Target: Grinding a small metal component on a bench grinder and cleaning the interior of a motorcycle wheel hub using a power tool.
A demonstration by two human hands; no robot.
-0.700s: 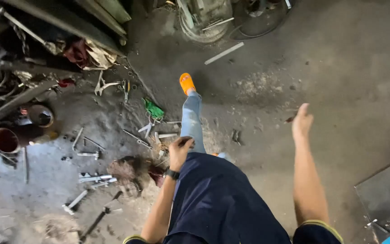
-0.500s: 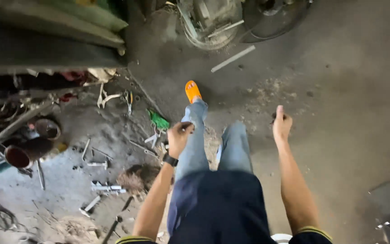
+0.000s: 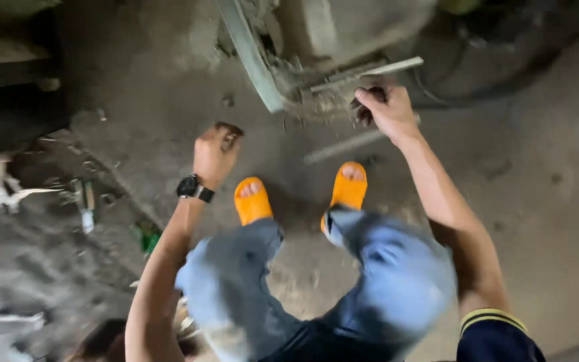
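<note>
Right hand (image 3: 389, 110) gripped the machine's (image 3: 316, 60) dirty lower edge; left hand (image 3: 214, 151) was curled into a fist (empty, seemingly). Looked like bracing; next needed firmer footing.

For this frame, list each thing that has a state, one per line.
left hand: closed in a fist, in the air; whether it holds something cannot be told.
right hand: fingers curled on the grimy machine part.
grimy machine part: standing on the floor, dirt-caked.
metal bar: lying flat on the floor.
orange sandals: worn, both planted.
wristwatch: strapped on left wrist.
</note>
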